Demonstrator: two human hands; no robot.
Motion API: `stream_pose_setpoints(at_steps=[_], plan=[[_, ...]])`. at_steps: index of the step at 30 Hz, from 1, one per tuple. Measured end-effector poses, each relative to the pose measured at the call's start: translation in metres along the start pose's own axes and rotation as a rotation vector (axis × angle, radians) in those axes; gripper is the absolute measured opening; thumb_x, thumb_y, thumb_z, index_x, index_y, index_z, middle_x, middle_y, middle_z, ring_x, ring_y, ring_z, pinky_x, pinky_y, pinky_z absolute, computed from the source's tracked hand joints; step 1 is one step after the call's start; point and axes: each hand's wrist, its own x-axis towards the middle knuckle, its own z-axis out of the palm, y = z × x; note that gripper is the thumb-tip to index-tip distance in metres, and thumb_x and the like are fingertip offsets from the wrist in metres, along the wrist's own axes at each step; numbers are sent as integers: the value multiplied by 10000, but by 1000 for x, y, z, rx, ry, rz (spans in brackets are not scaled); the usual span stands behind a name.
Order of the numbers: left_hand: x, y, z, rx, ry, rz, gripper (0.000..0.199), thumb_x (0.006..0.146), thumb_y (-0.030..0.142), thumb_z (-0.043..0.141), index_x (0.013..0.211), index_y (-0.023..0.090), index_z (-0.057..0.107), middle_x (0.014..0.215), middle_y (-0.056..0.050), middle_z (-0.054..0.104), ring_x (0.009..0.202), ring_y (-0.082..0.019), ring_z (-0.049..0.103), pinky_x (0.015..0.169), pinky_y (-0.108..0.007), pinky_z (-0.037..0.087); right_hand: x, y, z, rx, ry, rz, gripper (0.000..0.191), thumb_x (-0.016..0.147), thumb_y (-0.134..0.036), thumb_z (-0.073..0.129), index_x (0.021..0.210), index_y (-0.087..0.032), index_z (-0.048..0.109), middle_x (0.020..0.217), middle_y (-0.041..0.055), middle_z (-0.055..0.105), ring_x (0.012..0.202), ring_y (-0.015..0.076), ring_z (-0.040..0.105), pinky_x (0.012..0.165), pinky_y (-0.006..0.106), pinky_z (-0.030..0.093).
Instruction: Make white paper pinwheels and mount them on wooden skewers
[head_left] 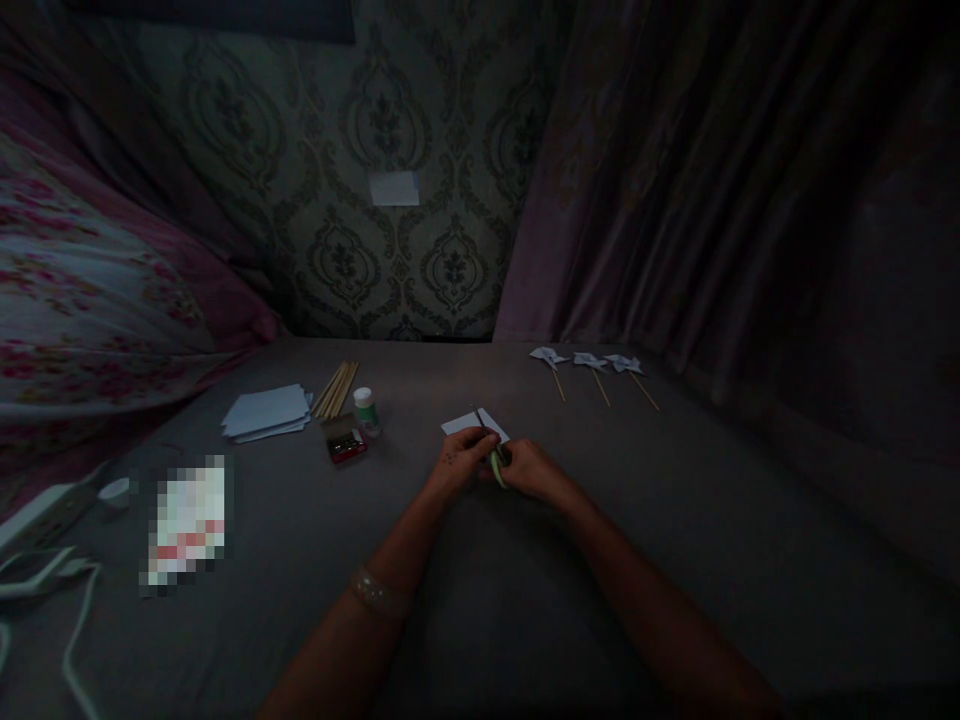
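In the middle of the grey surface, my right hand (pixel 534 468) is closed around the green handle of a pair of scissors (pixel 499 470). Their dark blades point up and away from me, over a white sheet of paper (pixel 459 423). My left hand (pixel 463 453) is closed at the near edge of that paper, its fingertips close against the scissors. The two hands nearly meet, and they cover the paper's near part. Dim light hides just how the left fingers grip.
Left of my hands are a paper stack (pixel 266 412), several wooden sticks (pixel 337 390), a white-capped bottle (pixel 366 411) and an open red box (pixel 345 445) of small metal pieces. Three paper pinwheels (pixel 589 361) on sticks lie at the back right. White cables (pixel 79 630) run at the near left.
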Motion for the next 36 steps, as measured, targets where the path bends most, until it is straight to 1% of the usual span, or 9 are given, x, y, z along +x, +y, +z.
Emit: stream_pose_setpoints(at_steps=[7,11,14,17,21,25,29,32,36], plan=[[3,-4,-1,71,31,44,339,628,462,730,759,151,699,745,-40,693,735,-183,626,745,-310,480,-1,13,7,205,112,-66,184,730,-272,647,837,-137,711,785,38,726,747,181,669,605,221,448],[6,-9,-4,66,55,45,391,662,497,709,826,142,703,788,-57,705,780,-199,643,766,-322,496,-4,17,18,397,273,-8,339,730,-287,655,1040,-153,690,987,64,737,898,213,683,796,293,511],[7,-14,-8,224,45,73,412,748,495,631,935,132,688,879,-93,708,822,-220,652,773,-353,512,-7,27,18,392,321,16,400,753,-326,645,1110,-147,666,1044,89,725,901,218,687,811,306,515],[3,-18,-14,664,20,246,387,800,427,600,1049,136,657,1070,-150,677,1015,-270,616,898,-415,475,-10,51,5,243,355,80,364,816,-358,585,1096,-145,676,1035,102,726,911,224,685,796,300,505],[-7,-26,-15,1174,-170,350,465,831,407,577,1196,119,593,1321,-198,554,1287,-324,442,1089,-481,296,-21,97,-20,-153,357,240,341,886,-343,497,1055,-119,692,1013,151,720,936,265,678,760,311,473],[-14,-31,-7,1332,-202,328,574,898,489,426,1304,92,509,1425,-208,449,1362,-327,348,1144,-492,161,-36,127,-30,-364,343,355,324,903,-324,484,1057,-112,675,1001,180,712,901,268,679,695,304,441],[-18,-25,-5,1372,-246,335,581,919,495,369,1308,86,507,1417,-214,456,1358,-305,364,1153,-479,133,-46,130,-33,-491,338,405,323,911,-342,462,967,-115,685,952,192,697,865,283,668,670,328,422],[-21,-15,-12,1340,-315,358,535,914,477,396,1278,111,536,1392,-201,491,1340,-281,399,1155,-466,144,-43,120,-35,-568,403,359,312,907,-290,447,915,-99,693,1000,219,662,917,301,639,712,353,419],[-24,-6,-25,1236,-445,381,442,877,439,491,1215,171,583,1364,-163,534,1302,-256,457,1153,-460,175,-26,91,-23,-500,461,2,321,920,-211,381,1005,-142,683,1125,160,652,1026,273,585,859,379,381]])
